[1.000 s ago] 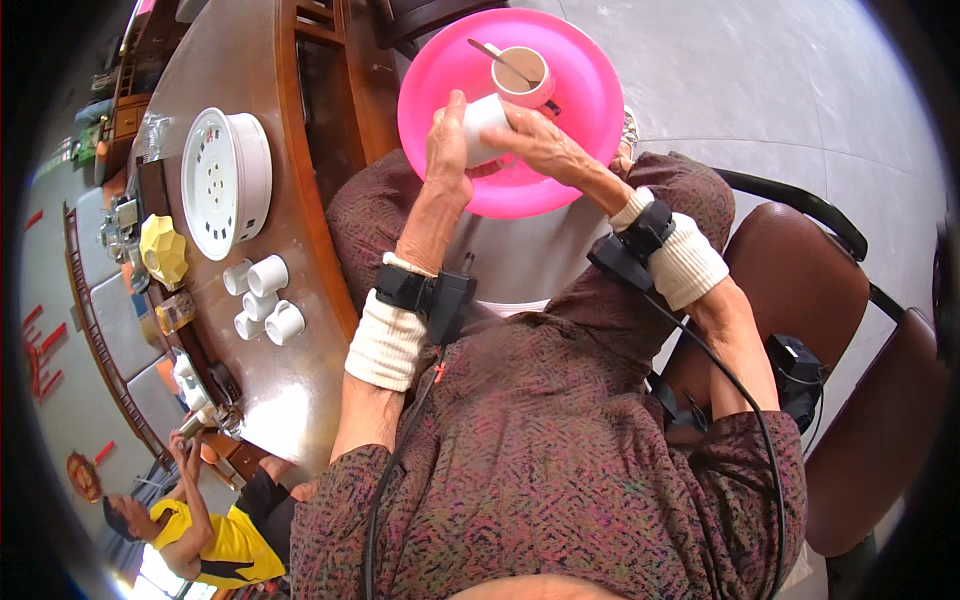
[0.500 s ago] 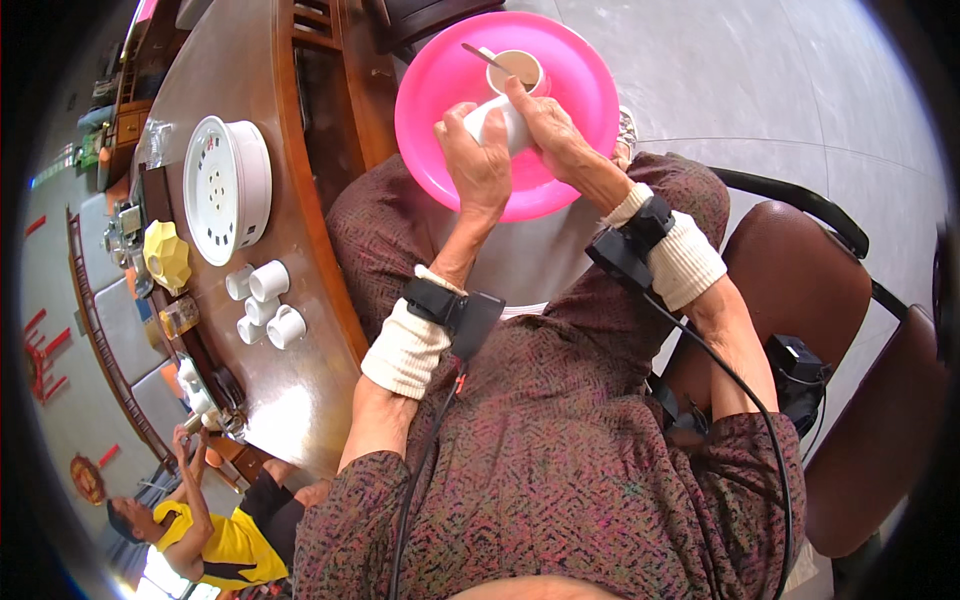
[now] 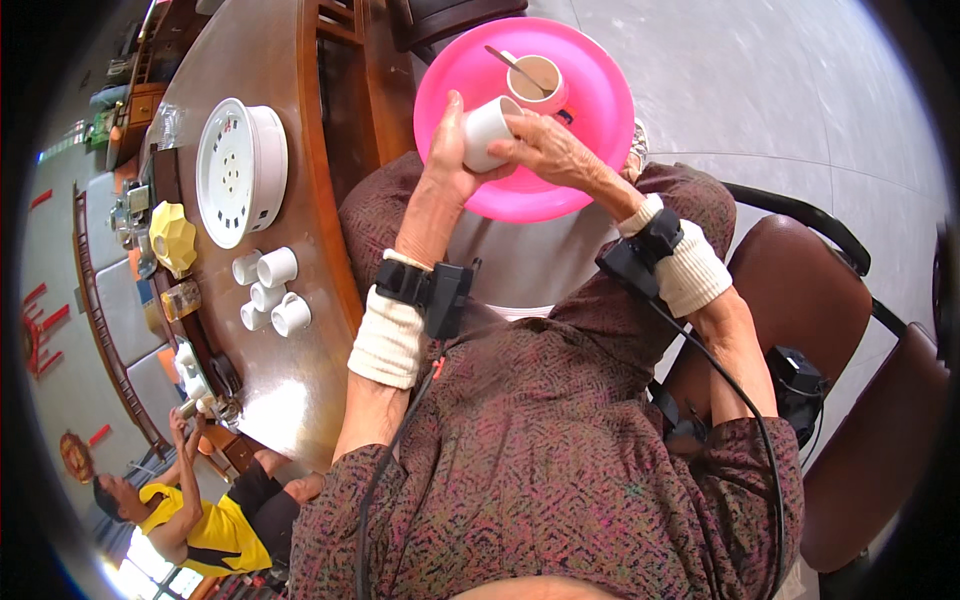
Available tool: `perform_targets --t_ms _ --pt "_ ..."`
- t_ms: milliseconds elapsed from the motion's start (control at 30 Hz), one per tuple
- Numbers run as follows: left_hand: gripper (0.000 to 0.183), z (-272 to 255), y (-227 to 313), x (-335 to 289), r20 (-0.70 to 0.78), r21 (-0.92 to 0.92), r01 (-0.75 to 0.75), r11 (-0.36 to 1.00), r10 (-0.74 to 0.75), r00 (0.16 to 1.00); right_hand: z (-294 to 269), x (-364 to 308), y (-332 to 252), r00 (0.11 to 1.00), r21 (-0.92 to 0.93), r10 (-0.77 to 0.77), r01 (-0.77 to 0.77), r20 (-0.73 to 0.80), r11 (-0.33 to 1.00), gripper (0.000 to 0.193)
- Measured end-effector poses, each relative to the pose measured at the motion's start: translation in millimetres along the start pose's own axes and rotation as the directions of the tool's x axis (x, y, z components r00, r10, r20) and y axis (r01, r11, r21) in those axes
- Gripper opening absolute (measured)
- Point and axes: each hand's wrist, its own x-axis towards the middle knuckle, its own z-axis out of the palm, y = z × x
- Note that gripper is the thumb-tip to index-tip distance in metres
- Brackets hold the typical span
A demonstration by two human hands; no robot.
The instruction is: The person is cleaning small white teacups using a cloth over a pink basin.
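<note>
A small white cup (image 3: pixel 487 131) is tilted between my two hands, above the pink round tray or basin (image 3: pixel 450 75). My left hand (image 3: pixel 447 165) cradles the cup's left side and underside, palm turned to it. My right hand (image 3: pixel 553 152) grips it from the right, fingers closed round the rim and side. Just beyond them in the pink basin stands a white mug (image 3: pixel 540 82) with a metal spoon (image 3: pixel 513 66) leaning in it. A small dark object (image 3: pixel 565 117) shows beside that mug.
On the wooden table (image 3: pixel 330 390) at left stand several white mugs (image 3: pixel 270 290), a round white drain tray (image 3: pixel 268 175) and a yellow faceted object (image 3: pixel 172 238). Another person in a yellow top (image 3: pixel 215 530) sits beyond it. A brown chair (image 3: pixel 800 300) is at right.
The cup has turned in my hands and shifted slightly left and down. My left hand has opened flatter beneath it, and my right fingers have moved onto its side.
</note>
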Motion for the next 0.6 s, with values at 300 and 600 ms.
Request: perform_targets --t_ms 300,600 --pt "0.039 24.5 -34.1 9.1 -0.18 0.541 -0.498 0.678 0.672 0.719 -2.0 6.2 -9.6 0.898 0.44 0.38 -0.256 -0.221 0.861 0.048" --pt "0.045 22.3 -39.6 6.0 -0.137 0.437 -0.529 0.728 0.635 0.761 -1.3 1.3 0.8 0.948 0.3 0.24 -0.171 -0.208 0.938 0.044"
